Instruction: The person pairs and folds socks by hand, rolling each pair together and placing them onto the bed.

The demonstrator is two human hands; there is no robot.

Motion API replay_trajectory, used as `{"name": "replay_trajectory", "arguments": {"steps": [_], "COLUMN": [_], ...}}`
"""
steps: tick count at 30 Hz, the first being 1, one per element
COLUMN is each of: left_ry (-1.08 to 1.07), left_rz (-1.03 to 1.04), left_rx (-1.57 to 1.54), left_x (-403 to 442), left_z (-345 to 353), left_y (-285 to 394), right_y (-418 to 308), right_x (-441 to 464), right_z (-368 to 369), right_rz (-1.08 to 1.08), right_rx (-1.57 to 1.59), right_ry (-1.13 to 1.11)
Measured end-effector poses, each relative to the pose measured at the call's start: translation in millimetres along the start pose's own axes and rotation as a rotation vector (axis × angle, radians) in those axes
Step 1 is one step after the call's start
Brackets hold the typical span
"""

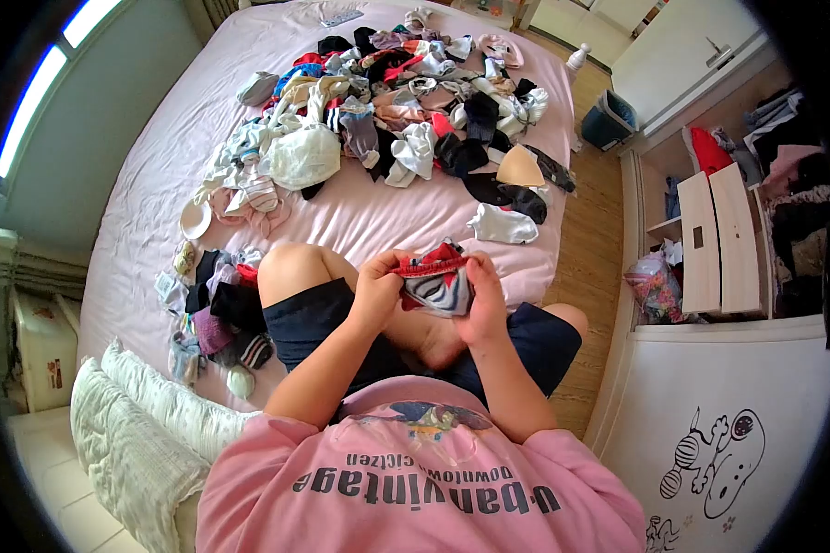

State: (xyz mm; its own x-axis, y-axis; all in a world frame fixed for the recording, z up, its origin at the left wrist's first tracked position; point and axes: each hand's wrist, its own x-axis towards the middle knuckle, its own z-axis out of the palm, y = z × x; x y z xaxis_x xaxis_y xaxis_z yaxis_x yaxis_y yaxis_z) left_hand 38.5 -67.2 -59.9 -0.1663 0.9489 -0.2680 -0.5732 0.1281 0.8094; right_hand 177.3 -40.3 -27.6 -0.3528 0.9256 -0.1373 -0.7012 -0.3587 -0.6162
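Between my hands, above my crossed legs, is a bunched sock (pixel 438 279) with a red cuff and grey, white and dark stripes. My left hand (pixel 375 284) pinches one end of the red cuff. Fingers of my right hand (pixel 482 297) are closed on the opposite side, thumb uppermost. In front of me on the bed lies a big loose pile of socks and small clothes (pixel 415 143). A white sock (pixel 503 224) lies apart at the near right of that pile. Beside my left knee is a smaller heap of rolled socks (pixel 217 313).
Pink bedding (pixel 369 217) spreads under everything. White pillows (pixel 148 429) lean at the near left. Beyond the bed's right edge are a wooden floor (pixel 588 230), a blue-grey bin (pixel 609 120) and an open wardrobe with wooden drawer fronts (pixel 701 244) and hanging clothes (pixel 802 230).
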Motion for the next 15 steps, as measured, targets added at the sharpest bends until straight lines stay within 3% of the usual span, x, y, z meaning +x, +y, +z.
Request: {"name": "replay_trajectory", "arguments": {"steps": [3,7,8,11,13,15], "left_ry": [-0.003,-0.276,-0.466,-0.426,-0.414,-0.421], "left_rz": [-0.184,-0.435,-0.385,-0.342,-0.237,-0.158], "left_rx": [-0.21,-0.396,-0.438,-0.459,-0.434,-0.432], "left_x": [-12.9,-27.5,-29.2,-27.4,-26.7,-23.7], "left_z": [6.0,8.0,4.2,11.0,12.3,17.4], "left_y": [4.5,14.7,10.5,15.1,24.1,35.5], "right_y": [-12.9,-1.1,6.4,78.6,70.6,1.3], "right_x": [13.1,17.2,15.9,33.6,27.4,7.4], "right_z": [-6.4,-4.8,-7.7,-100.1,-90.2,-6.3], "right_rz": [0.051,0.235,0.338,0.105,0.093,0.225], "right_rx": [-0.086,-0.203,-0.206,-0.201,-0.143,-0.038], "right_ry": [0.069,0.012,0.007,-0.2,-0.173,0.013]}}
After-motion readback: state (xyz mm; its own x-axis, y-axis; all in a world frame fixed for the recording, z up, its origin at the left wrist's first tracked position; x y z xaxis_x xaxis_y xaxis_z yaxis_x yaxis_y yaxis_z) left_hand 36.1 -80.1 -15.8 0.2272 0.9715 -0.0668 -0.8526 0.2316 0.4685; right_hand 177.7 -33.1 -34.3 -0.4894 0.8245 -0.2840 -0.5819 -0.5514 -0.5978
